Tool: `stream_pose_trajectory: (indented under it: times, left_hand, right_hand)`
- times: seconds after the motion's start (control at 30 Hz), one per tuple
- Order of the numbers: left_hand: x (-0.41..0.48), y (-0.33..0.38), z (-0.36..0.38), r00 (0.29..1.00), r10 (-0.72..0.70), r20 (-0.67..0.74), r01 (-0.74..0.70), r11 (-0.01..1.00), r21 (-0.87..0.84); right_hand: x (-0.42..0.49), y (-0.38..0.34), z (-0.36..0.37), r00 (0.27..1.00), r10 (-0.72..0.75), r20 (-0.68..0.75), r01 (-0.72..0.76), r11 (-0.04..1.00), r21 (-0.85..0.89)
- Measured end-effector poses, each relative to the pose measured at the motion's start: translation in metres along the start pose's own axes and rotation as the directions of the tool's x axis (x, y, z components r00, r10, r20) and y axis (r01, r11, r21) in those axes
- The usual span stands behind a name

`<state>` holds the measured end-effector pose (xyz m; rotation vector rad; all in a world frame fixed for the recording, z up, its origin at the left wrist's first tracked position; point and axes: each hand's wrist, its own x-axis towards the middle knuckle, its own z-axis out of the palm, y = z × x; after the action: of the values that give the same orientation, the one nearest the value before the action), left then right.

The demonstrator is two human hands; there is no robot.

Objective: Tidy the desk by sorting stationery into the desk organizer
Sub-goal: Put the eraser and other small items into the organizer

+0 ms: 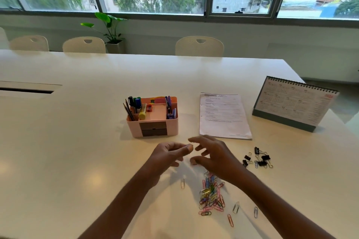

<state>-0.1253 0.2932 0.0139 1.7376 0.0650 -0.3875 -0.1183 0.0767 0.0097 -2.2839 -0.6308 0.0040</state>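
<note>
Paper clips (pixel 211 194) in many colours are heaped on the white tabletop (pixel 77 132), near its front edge and right of centre. A few loose ones are scattered just right of the heap, and a single clip (pixel 182 183) lies apart on its left. The right hand (pixel 215 156) is held above the far end of the heap, palm down, with the fingers spread and relaxed and nothing gripped. The left hand (pixel 168 154) is raised beside it, with the fingers curled inward and the thumb brought against the fingertips. Whether anything is pinched there cannot be told, as the spot is blurred. The two hands are close together, nearly meeting at the fingertips.

The pink desk organizer (pixel 172 126) is stood upright beyond the hands, towards the middle of the tabletop. Markers (pixel 136 103) and pencils (pixel 127 109) are stood in its left compartment, a yellow highlighter (pixel 142 115) is leaned beside them, and a small red sharpener (pixel 149 108) lies in the middle tray. Two dark drawers are set in its front wall. Black binder clips (pixel 259 158) are clustered on the tabletop right of the right hand. A printed sheet (pixel 223 118) is laid flat right of the organizer, and a desk calendar (pixel 295 105) is stood farther right. White chairs (pixel 199 46) are ranged along the far side.
</note>
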Motion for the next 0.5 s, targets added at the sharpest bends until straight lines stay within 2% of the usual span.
stream_pose_trajectory:
  times: [0.13, 0.33, 0.5]
  left_hand:
    - [-0.001, 0.010, -0.003, 0.999, 0.037, -0.025, -0.038, 0.997, -0.064]
    - [0.006, 0.021, -0.022, 0.983, 0.080, -0.166, -0.113, 0.973, -0.201]
    - [0.012, 0.024, -0.036, 0.953, 0.032, -0.301, -0.143, 0.924, -0.355]
  right_hand:
    - [0.023, -0.012, 0.006, 0.986, -0.141, -0.089, 0.138, 0.990, -0.032]
    - [0.064, -0.028, -0.001, 0.953, -0.245, -0.175, 0.238, 0.969, -0.063]
    - [0.115, -0.034, -0.006, 0.938, -0.248, -0.243, 0.229, 0.968, -0.103]
